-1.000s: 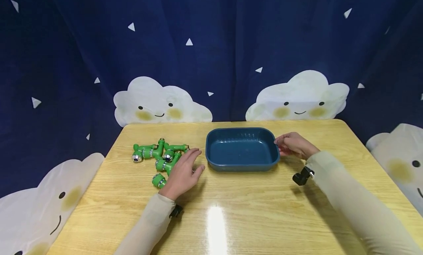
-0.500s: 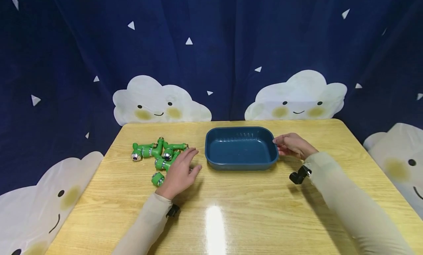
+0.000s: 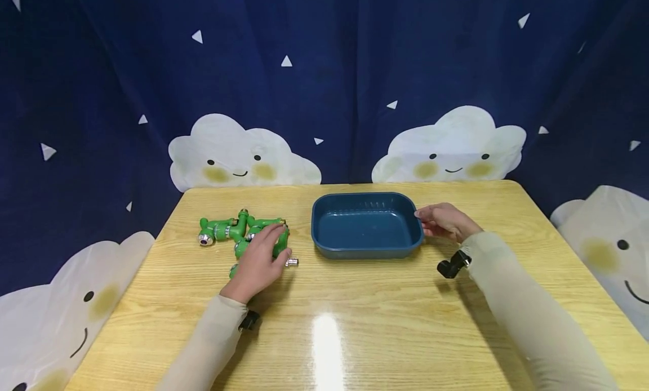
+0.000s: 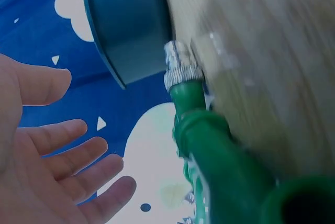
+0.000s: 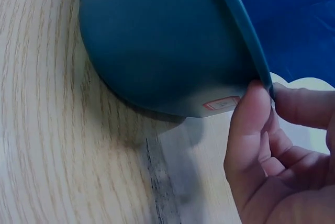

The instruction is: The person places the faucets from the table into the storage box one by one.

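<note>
My left hand [image 3: 257,267] hovers over the near side of a group of green taps [image 3: 223,231] with metal ends, hiding part of them. In the left wrist view, its fingers are spread and nothing is in them, beside one green tap [image 4: 225,161] with a knurled silver tip. At the right end of a dark blue rectangular basin [image 3: 367,250], my right hand [image 3: 446,222] pinches the rim. The right wrist view shows the thumb and a finger [image 5: 251,109] on either side of that rim, by a small label on the outer wall.
The wooden table [image 3: 385,323] carries the taps at left and the basin in the middle. A dark blue curtain [image 3: 329,70] with cloud prints hangs behind the table's far edge. A dark camera [image 3: 453,264] sits on the right wrist.
My left hand has drawn left and slightly nearer to me over the taps, uncovering a silver tap end. The right hand stays on the basin's rim; the whole view shifts slightly.
</note>
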